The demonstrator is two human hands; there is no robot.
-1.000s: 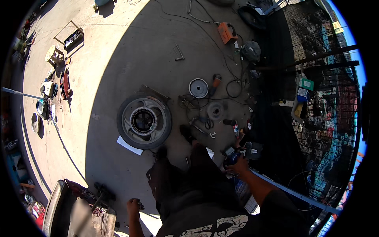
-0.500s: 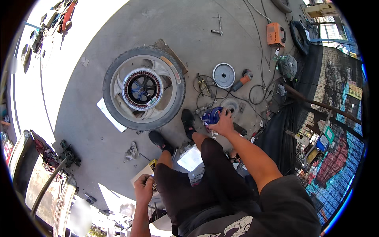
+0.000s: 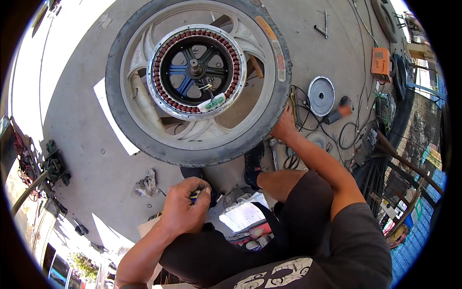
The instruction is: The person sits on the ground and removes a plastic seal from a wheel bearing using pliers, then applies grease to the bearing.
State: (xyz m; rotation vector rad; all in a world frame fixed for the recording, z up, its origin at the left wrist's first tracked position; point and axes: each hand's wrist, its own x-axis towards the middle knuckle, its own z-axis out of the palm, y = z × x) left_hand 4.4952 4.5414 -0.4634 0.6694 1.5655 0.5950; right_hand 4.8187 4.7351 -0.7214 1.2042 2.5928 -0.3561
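Wheel lies face-up at far centre-left; the right hand is at its near right edge, fingers hidden, so I cannot tell whether it grasps. The left hand is clenched around a small, mostly hidden item: dropped over the wheel, it could nick the copper windings. Sudden tilting could pinch fingers; farther right, a stray kick could dent the metal cover.

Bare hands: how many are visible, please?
2: the left hand, on the near side of the round dark-grey rubber tyre; the right hand, at its right edge.
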